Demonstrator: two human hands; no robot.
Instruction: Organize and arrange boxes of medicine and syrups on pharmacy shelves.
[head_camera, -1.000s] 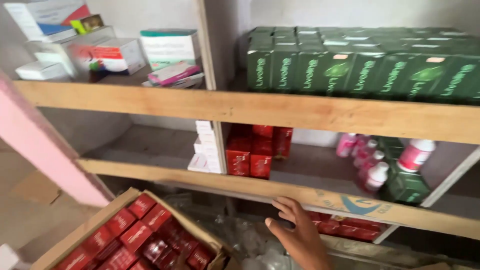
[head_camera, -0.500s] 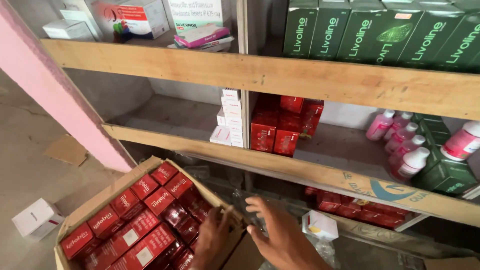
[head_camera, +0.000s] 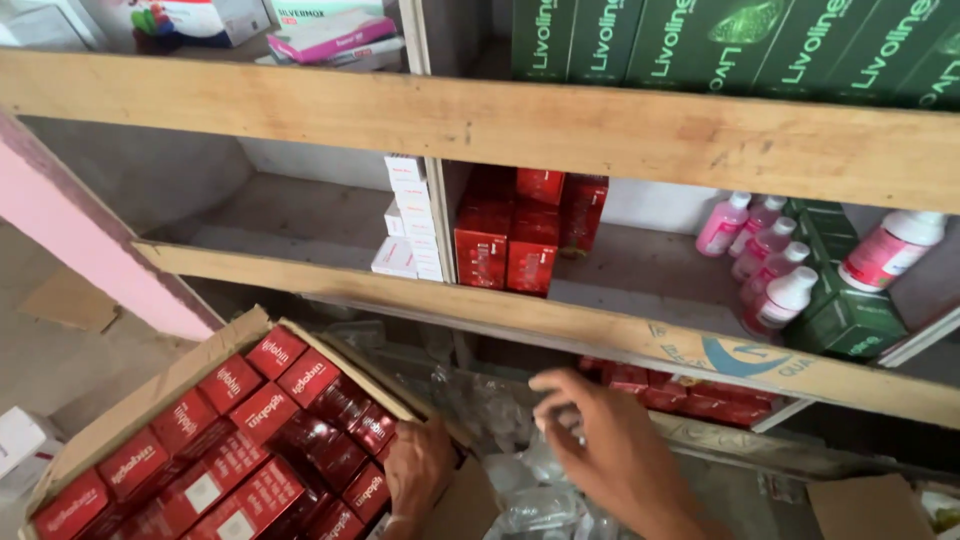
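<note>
Our left hand (head_camera: 418, 470) has dropped to grip the carton (head_camera: 150, 400) of red boxes (head_camera: 262, 410); right hand (head_camera: 610, 450), at three o'clock, now hovers open-fingered, empty.

Red boxes (head_camera: 505, 240), white boxes (head_camera: 408, 215), pink bottles (head_camera: 765, 255) and green boxes (head_camera: 850, 310) are carried by the wooden shelf (head_camera: 330, 285), while an open carton (head_camera: 130, 410) is seen resting on the floor (head_camera: 40, 360).

The left hand (head_camera: 418, 470) grips the near right corner of a cardboard carton (head_camera: 150, 395) packed with red boxes (head_camera: 262, 412). Just right, the right hand (head_camera: 610, 450) hovers, fingers spread, over clear plastic wrapping (head_camera: 500, 420) below the wooden shelf (head_camera: 560, 320).
</note>
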